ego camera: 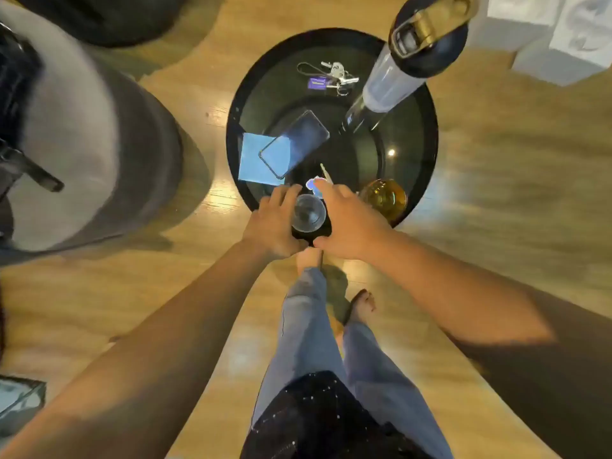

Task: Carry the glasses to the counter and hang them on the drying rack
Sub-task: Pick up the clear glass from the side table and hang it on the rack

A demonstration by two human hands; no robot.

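A clear drinking glass (308,213) stands upright at the near edge of a round black side table (427,140). My left hand (273,223) curls against its left side. My right hand (347,220) reaches past its right side, fingers spread, the index tip near a small pale sticker (313,186); whether either hand grips the clear glass is unclear. An amber glass (384,197) stands to the right of my right hand, at the table's near right edge, apart from it.
On the table lie a phone (294,142) over a blue cloth (256,160), keys (331,77) and a tall black-lidded bottle (407,58). A grey padded stool (82,150) stands left. White boxes (556,31) sit far right. Wooden floor surrounds; my legs are below.
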